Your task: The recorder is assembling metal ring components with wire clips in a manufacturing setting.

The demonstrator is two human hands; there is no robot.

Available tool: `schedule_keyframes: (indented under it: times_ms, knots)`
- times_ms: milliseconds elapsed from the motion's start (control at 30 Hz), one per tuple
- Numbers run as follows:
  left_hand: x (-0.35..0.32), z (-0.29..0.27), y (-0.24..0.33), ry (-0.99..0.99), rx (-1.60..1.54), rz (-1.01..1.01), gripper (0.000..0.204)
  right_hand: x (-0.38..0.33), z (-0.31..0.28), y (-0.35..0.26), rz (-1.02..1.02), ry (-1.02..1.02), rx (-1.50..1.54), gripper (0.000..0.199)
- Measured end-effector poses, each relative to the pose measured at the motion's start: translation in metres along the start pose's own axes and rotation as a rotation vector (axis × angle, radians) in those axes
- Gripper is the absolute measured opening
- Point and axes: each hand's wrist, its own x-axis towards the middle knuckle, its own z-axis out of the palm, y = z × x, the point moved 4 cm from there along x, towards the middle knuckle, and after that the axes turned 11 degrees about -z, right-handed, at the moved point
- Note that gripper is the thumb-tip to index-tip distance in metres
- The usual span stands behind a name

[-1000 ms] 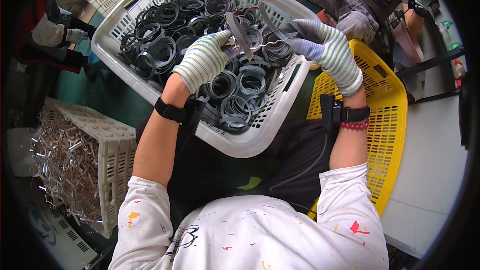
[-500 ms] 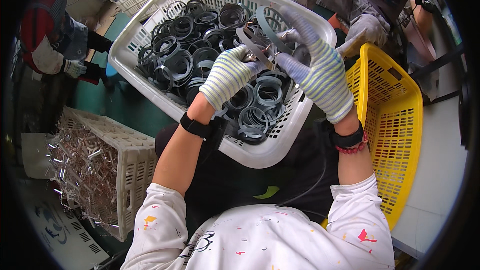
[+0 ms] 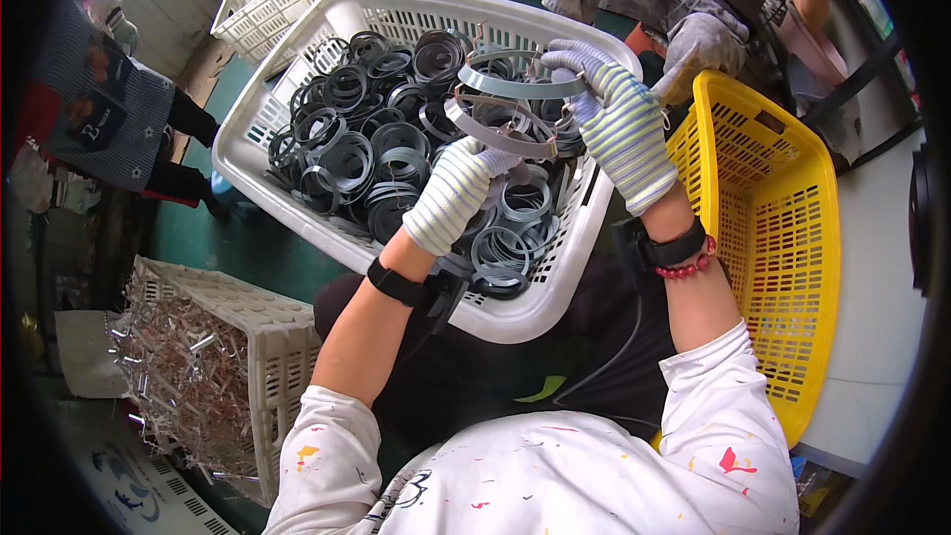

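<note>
Over the white basket [image 3: 525,322], gloved in striped knit, my left hand [image 3: 461,188] is closed on a thin grey metal ring [image 3: 493,137] with a copper-coloured strip at its far side. My right hand [image 3: 619,124], also gloved, pinches the right end of a second grey metal ring [image 3: 520,89], which hangs just above and beyond the first. Small copper-coloured bits show on it too. Both rings lie nearly level, and I cannot tell whether they touch. Below them, many loose grey rings [image 3: 347,160] fill the basket.
A yellow basket [image 3: 783,337] stands at the right. On the left, a tilted white crate [image 3: 282,376] holds a tangle of copper-coloured and silvery pieces [image 3: 188,376]. White crates [image 3: 287,0] stand behind. One person [image 3: 109,109] is at the far left, another [image 3: 684,10] sits far right.
The two rings have turned from steeply tilted to nearly level, and my right hand's fingers have closed in on its ring. The person at the left has shifted; the whole view has moved slightly.
</note>
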Motion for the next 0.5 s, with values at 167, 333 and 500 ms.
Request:
schedule_keyframes:
  times_ms: [167,333,500]
  knots:
    - [-0.003,-0.007,0.000,0.110,-0.150,0.085,0.018,-0.010,0.003,-0.005,-0.024,-0.070,-0.204,0.030]
    - [-0.011,-0.003,0.006,0.074,-0.136,0.083,0.027,-0.018,0.012,-0.004,-0.069,-0.091,-0.197,0.029]
    - [-0.010,-0.022,0.009,0.212,-0.007,0.181,0.032,-0.019,0.017,0.007,0.055,-0.207,-0.159,0.057]
